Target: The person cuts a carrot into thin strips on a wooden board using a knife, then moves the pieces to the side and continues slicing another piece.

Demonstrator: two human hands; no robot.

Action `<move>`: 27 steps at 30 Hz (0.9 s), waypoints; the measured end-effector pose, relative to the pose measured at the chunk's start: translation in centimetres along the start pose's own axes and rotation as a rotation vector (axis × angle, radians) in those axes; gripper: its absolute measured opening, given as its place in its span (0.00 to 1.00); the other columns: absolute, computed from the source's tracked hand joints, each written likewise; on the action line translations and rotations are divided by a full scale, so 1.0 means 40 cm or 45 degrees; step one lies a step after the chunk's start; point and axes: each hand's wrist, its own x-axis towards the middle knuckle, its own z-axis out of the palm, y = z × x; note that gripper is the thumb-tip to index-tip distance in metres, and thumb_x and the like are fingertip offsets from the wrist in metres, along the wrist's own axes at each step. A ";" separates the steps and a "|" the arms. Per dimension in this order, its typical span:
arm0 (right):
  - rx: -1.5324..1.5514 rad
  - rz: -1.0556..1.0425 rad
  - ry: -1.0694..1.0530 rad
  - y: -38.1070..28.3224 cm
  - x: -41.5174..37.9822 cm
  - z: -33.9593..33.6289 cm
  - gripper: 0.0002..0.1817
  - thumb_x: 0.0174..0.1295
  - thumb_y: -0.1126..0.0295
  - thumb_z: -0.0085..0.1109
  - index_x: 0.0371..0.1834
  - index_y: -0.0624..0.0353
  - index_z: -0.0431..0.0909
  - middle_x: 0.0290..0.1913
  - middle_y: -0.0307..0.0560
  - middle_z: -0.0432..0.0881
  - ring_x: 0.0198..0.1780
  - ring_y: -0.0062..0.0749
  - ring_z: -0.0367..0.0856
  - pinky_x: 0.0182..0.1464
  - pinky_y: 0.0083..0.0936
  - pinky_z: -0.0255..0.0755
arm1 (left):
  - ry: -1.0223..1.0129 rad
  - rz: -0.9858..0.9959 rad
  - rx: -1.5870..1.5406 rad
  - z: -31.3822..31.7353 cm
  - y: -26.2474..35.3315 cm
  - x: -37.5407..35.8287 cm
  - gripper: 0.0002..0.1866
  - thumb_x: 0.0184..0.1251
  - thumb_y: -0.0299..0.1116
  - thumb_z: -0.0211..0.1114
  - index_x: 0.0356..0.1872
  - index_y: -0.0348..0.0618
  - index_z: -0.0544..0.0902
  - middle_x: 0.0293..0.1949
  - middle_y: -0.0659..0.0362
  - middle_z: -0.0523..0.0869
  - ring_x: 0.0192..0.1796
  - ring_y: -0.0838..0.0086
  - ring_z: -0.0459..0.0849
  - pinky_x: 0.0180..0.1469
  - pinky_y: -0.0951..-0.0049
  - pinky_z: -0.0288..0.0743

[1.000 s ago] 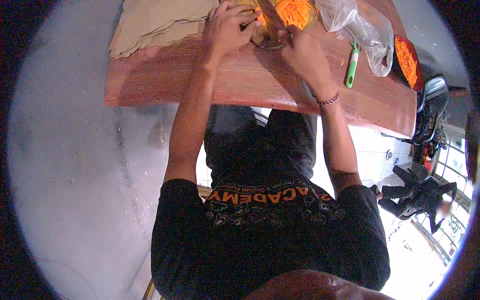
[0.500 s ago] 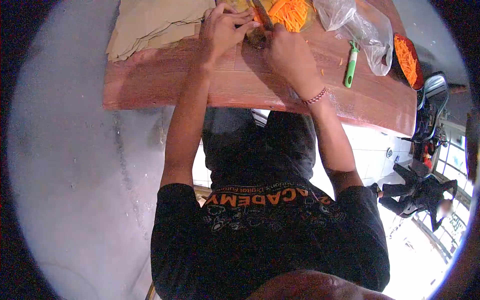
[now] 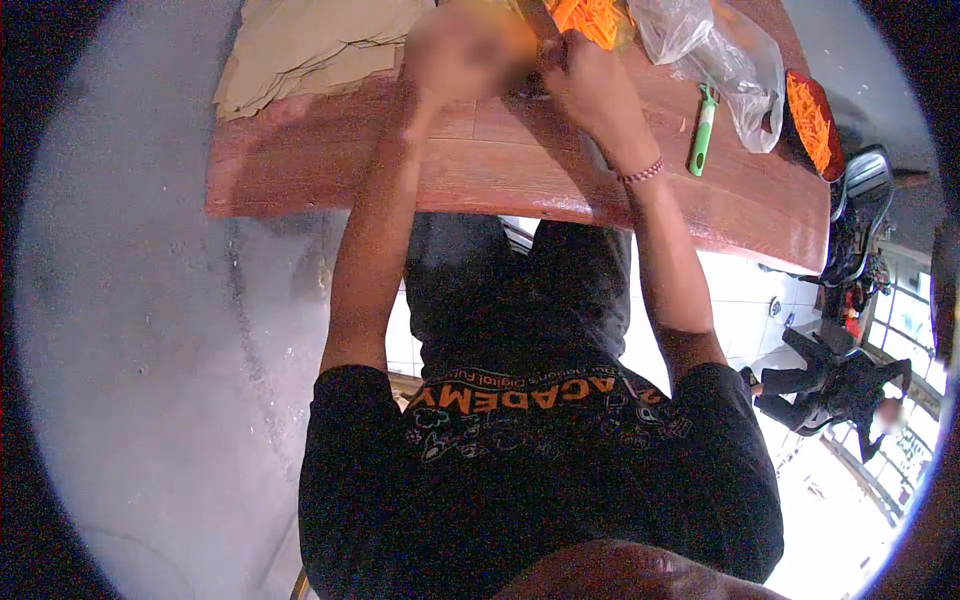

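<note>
Knife between the hands, judged stiff and light, best gripped by its handle; right hand clenched on that handle; left hand blurred, grip cannot be told; carrot strips beyond right hand, probably slippery; green-handled peeler to its right on tabletop

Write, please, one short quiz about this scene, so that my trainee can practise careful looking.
1. Which hand holds the knife?
2. True or false: the braided bracelet is on the left wrist.
3. On the wooden table, the green-handled peeler is: (a) in a hand, (b) lying unheld, (c) under the brown sheets?

Key: 1. The right hand. 2. False; the braided bracelet circles the right wrist. 3. b.
</note>
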 end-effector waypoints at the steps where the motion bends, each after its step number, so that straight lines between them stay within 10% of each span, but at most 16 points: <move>1: 0.044 0.061 -0.061 -0.016 -0.012 -0.016 0.19 0.62 0.60 0.56 0.38 0.71 0.77 0.31 0.73 0.81 0.38 0.67 0.83 0.41 0.54 0.77 | 0.010 0.012 0.007 0.003 -0.001 -0.002 0.18 0.59 0.48 0.72 0.47 0.53 0.90 0.46 0.69 0.90 0.48 0.70 0.82 0.55 0.71 0.78; 27: -0.292 -0.033 0.016 -0.081 -0.028 0.054 0.20 0.59 0.60 0.60 0.34 0.72 0.76 0.25 0.64 0.83 0.31 0.56 0.87 0.33 0.43 0.82 | 0.004 0.056 0.080 -0.001 -0.012 0.002 0.14 0.58 0.43 0.72 0.45 0.54 0.90 0.43 0.68 0.90 0.45 0.69 0.82 0.53 0.70 0.79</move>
